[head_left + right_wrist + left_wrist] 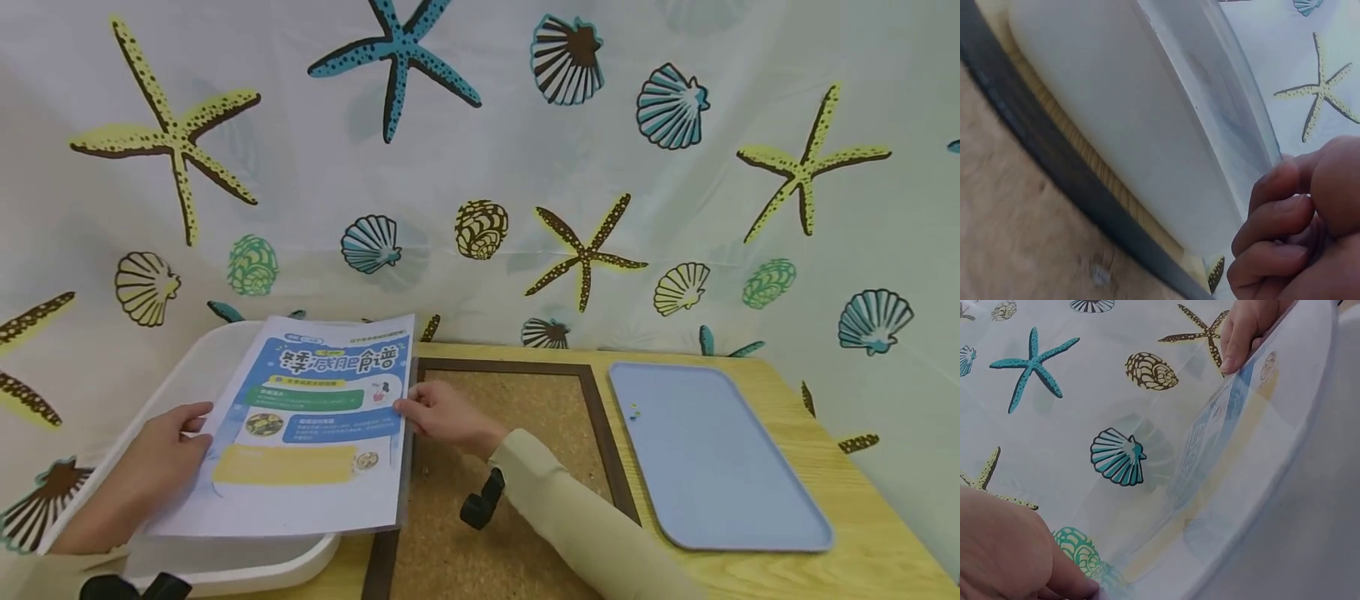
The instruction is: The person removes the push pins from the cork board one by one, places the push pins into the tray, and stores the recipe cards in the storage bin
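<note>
A printed paper sheet [300,508] in a clear plastic cover, with blue, green and yellow blocks and Chinese lettering, is held up over a white tub [247,575]. At its left edge my left hand [153,467] grips it. My right hand [446,415] pinches the right edge between thumb and curled fingers. In the left wrist view the glossy sheet [1210,469] bows between both hands. The right wrist view shows my right hand [1291,231] at the sheet's clear edge [1241,81], its fingers folded in.
A cork board [525,500] with a dark brown frame lies on the wooden table [862,500] under my right forearm. Farther right lies a pale blue tray [720,467] with tiny coloured bits near its left edge. A shell-and-starfish curtain [480,150] hangs behind the table.
</note>
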`<state>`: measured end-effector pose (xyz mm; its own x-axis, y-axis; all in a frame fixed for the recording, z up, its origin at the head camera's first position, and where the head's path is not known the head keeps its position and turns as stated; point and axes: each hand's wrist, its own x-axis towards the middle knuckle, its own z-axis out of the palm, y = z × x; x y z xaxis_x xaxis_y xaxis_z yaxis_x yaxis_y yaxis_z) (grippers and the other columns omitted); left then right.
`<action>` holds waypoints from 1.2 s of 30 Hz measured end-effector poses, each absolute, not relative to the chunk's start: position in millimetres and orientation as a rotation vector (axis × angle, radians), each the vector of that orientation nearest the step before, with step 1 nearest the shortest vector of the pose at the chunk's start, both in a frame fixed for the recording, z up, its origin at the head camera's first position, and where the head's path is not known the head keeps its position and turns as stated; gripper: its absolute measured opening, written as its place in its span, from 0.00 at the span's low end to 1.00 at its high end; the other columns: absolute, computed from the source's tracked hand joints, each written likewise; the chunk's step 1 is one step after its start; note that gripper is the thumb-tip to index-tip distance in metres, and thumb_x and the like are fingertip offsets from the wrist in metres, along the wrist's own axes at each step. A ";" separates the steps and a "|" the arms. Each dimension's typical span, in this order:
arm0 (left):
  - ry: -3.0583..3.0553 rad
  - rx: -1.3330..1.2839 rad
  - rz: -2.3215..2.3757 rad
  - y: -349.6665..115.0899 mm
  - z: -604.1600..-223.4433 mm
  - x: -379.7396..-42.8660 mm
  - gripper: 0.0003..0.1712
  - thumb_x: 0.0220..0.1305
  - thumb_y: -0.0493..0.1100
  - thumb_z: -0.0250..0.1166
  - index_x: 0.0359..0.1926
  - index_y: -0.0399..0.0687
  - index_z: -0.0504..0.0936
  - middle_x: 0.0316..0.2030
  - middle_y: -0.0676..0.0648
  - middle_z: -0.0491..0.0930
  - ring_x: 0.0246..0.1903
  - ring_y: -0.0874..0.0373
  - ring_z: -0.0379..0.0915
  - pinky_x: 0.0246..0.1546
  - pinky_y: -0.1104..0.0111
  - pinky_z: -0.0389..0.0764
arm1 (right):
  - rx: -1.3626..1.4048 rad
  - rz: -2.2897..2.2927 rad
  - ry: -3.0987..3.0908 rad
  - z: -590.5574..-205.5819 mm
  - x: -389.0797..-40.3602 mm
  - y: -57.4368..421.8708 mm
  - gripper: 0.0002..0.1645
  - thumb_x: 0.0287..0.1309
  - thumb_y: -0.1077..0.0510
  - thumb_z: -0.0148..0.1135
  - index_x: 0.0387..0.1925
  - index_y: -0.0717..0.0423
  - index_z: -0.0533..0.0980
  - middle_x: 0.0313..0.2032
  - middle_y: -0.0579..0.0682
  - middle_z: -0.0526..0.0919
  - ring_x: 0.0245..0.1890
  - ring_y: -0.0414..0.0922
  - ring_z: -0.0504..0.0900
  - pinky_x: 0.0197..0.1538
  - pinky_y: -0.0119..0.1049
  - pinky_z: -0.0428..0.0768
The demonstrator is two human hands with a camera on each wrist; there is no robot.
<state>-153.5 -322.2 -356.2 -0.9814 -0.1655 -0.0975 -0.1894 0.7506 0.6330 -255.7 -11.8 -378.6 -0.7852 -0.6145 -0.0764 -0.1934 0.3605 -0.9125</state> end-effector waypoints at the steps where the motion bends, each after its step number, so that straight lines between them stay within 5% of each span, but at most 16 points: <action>1: 2.908 -0.304 1.049 -325.9 -355.8 -153.5 0.31 0.68 0.34 0.45 0.67 0.19 0.51 0.56 0.21 0.61 0.51 0.32 0.62 0.50 0.44 0.67 | -0.713 -1.421 2.217 -379.3 -256.4 -16.6 0.14 0.71 0.53 0.51 0.35 0.60 0.76 0.18 0.47 0.70 0.18 0.39 0.63 0.22 0.30 0.59; 8: 2.880 -0.400 1.023 -347.5 -356.8 -153.9 0.32 0.68 0.34 0.44 0.67 0.19 0.49 0.56 0.21 0.60 0.49 0.33 0.62 0.48 0.47 0.67 | -0.664 -1.404 2.252 -383.8 -258.0 -43.5 0.18 0.70 0.52 0.52 0.30 0.60 0.77 0.17 0.46 0.68 0.16 0.39 0.60 0.20 0.30 0.56; 18: 2.927 -0.517 0.983 -369.8 -359.6 -155.8 0.31 0.68 0.34 0.43 0.68 0.21 0.49 0.58 0.21 0.59 0.49 0.32 0.62 0.48 0.43 0.66 | -0.537 -1.330 2.380 -373.6 -251.6 -73.3 0.15 0.67 0.51 0.57 0.36 0.59 0.79 0.24 0.46 0.78 0.18 0.39 0.64 0.21 0.31 0.58; 23: 2.959 -0.588 0.953 -376.9 -354.3 -155.5 0.32 0.67 0.34 0.44 0.68 0.21 0.49 0.59 0.20 0.58 0.52 0.28 0.61 0.51 0.40 0.66 | -0.533 -1.340 2.383 -369.7 -250.4 -77.8 0.18 0.68 0.53 0.55 0.49 0.63 0.77 0.21 0.49 0.78 0.16 0.40 0.62 0.21 0.32 0.59; 28: 2.954 -0.729 0.929 -382.4 -347.9 -147.4 0.35 0.70 0.40 0.45 0.69 0.22 0.45 0.64 0.21 0.53 0.59 0.24 0.54 0.54 0.38 0.66 | -0.555 -1.384 2.371 -374.3 -248.2 -72.9 0.25 0.68 0.54 0.54 0.61 0.64 0.68 0.30 0.51 0.80 0.24 0.40 0.74 0.29 0.30 0.71; 36: 2.854 -0.767 1.062 -377.9 -346.7 -143.0 0.43 0.73 0.55 0.44 0.71 0.25 0.41 0.66 0.22 0.49 0.61 0.26 0.52 0.57 0.38 0.65 | -0.617 -1.430 2.357 -377.5 -250.1 -61.5 0.17 0.69 0.55 0.52 0.54 0.61 0.67 0.34 0.60 0.80 0.24 0.41 0.72 0.26 0.31 0.70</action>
